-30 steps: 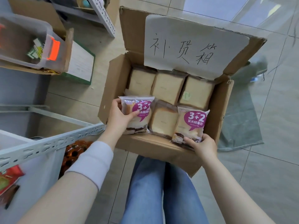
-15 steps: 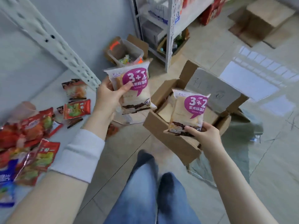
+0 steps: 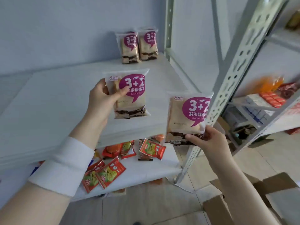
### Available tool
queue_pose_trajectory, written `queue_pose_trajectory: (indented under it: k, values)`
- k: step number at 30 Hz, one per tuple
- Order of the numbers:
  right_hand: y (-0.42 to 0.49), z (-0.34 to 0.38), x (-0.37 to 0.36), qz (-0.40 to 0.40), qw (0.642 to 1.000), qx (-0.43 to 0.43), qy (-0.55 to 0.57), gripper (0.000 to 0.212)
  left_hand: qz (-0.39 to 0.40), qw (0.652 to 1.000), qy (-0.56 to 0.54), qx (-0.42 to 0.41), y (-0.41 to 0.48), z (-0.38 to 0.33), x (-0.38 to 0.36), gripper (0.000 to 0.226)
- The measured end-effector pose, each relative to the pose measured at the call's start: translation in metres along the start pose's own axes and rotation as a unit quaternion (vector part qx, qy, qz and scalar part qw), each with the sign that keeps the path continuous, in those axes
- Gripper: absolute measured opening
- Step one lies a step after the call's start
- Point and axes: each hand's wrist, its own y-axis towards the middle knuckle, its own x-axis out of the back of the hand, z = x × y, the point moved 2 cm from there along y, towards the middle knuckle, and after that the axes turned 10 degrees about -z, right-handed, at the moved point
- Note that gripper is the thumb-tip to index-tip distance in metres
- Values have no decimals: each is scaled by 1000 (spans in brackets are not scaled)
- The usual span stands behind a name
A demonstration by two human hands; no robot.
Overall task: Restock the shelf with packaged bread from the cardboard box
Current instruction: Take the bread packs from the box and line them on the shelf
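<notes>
My left hand [image 3: 100, 101] grips one bread packet [image 3: 131, 101] by its upper left corner and holds it upright above the white shelf board [image 3: 53, 101]. A second bread packet [image 3: 186, 120], with the same purple "3+2" label, is held by its bottom edge in my right hand [image 3: 209, 142], near the shelf's front right corner. Two more bread packets [image 3: 138, 45] stand upright side by side at the back of the shelf, against the wall. Only a corner of the cardboard box [image 3: 253, 200] shows at the bottom right.
A slotted grey upright post [image 3: 233, 75] stands just right of my right hand. The lower shelf [image 3: 155, 169] carries several red and green snack packets [image 3: 103, 174]. Another rack [image 3: 266, 104] with orange and white goods stands to the right.
Both hands have risen from over the box to the shelf, each carrying its bread packet. The view has swung up from the floor to the shelf; the box has dropped to the bottom right.
</notes>
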Motion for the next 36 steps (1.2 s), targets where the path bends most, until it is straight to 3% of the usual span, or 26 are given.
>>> queue_pose_trajectory:
  k: [8, 13, 20, 23, 27, 32, 36]
  values:
    - [145, 30, -126, -37, 999, 14, -26, 30, 0, 1000, 8, 22, 148, 45, -12, 30]
    - [260, 42, -171, -49, 997, 28, -43, 31, 14, 999, -2, 36, 228, 78, -62, 34]
    - [376, 49, -217, -42, 994, 61, -77, 22, -40, 999, 27, 8, 314, 105, -110, 30]
    - [394, 46, -222, -42, 985, 90, -139, 23, -27, 997, 71, -11, 324, 111, -116, 34]
    - [395, 44, -223, -52, 971, 124, -200, 29, -54, 990, 129, -32, 321, 111, -119, 60]
    - [376, 53, -223, -80, 975, 88, -188, 72, -58, 992, 116, -9, 309, 100, -115, 76]
    - [330, 66, -212, -98, 944, 134, -286, 82, -51, 972, 214, -78, 279, 86, -93, 82]
